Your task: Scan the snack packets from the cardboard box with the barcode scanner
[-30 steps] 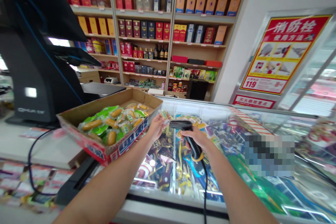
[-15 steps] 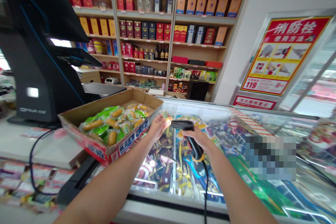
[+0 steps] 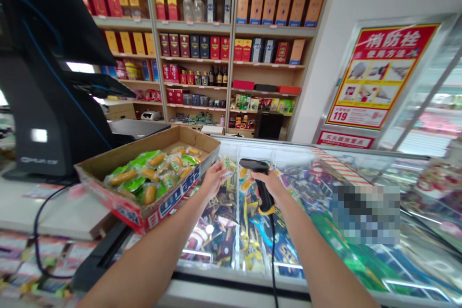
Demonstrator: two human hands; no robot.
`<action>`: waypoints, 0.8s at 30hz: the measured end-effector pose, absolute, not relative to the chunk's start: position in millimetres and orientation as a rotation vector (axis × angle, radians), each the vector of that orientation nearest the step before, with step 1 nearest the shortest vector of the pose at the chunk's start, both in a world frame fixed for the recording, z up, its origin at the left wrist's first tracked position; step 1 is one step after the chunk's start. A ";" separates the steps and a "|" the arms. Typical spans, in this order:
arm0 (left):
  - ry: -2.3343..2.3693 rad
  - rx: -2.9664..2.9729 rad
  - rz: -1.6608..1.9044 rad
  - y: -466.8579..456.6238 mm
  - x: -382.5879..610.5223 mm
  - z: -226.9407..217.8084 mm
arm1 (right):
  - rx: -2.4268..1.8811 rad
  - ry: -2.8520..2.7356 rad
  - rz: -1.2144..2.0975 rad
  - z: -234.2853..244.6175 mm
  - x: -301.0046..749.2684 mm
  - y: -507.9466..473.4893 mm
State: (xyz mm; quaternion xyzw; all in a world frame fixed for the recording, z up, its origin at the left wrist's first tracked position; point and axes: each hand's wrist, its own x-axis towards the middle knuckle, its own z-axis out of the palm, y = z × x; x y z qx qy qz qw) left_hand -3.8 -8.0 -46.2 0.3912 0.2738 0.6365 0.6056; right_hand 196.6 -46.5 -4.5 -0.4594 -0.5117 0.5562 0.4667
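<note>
My left hand (image 3: 214,178) pinches a small clear packet with green print (image 3: 226,164), held up over the freezer. What is inside the packet is too small to make out. My right hand (image 3: 269,183) is wrapped round the grip of a black barcode scanner (image 3: 265,196) with a yellow base and a trailing cable. The scanner's head points left at the packet, a short gap away. To the left of my left hand sits a shallow cardboard box (image 3: 182,137) holding wrapped sausages (image 3: 149,173) and green packets.
Beneath both hands is a glass-topped freezer (image 3: 252,274) full of bagged goods. At left, a black checkout terminal (image 3: 50,106) stands on the white counter (image 3: 46,211). Shelves of boxed bottles (image 3: 195,60) line the back wall. A red poster (image 3: 382,77) hangs at right.
The gap between scanner and packet has widened, and the packet has tilted in my left fingers. A reddish glow seen on the packet has gone. The whole view has shifted slightly.
</note>
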 end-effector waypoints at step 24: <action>1.061 1.399 1.284 57.3 71.9 13.8 | -0.969 -0.776 1.158 15.8 225.2 -36.2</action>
